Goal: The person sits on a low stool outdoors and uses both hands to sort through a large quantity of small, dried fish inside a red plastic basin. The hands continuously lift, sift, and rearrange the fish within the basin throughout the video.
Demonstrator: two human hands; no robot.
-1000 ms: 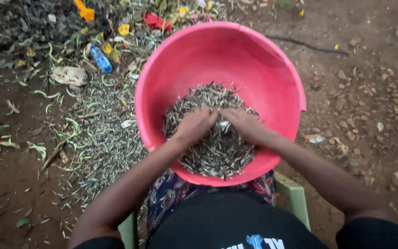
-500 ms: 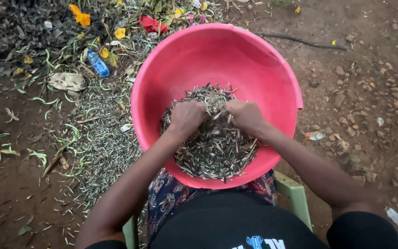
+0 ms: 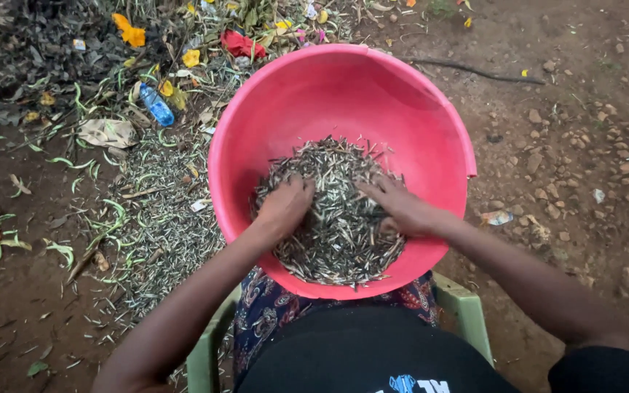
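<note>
Seen from above, a large pink plastic basin (image 3: 343,94) rests on the lap of a seated person, whose patterned skirt (image 3: 263,313) and pale green chair (image 3: 467,313) show at the bottom edge. A heap of small, thin, dark and pale slivers, perhaps dried small fish or seed pods (image 3: 336,218), fills the basin's floor, toward its near wall. The left hand (image 3: 285,207) lies on the left side of the heap with fingers curled loosely into the pieces; whether it grips any cannot be told. The right hand (image 3: 398,204) lies palm down on the right side of the heap, fingers spread flat and pointing toward the left hand, holding nothing that can be seen. Around the basin is bare reddish earth with pebbles on the right. To the left lies scattered litter: more slivers and green pods (image 3: 147,225), a blue plastic bottle (image 3: 157,105), a red scrap (image 3: 242,45) and yellow scraps (image 3: 129,30).
</note>
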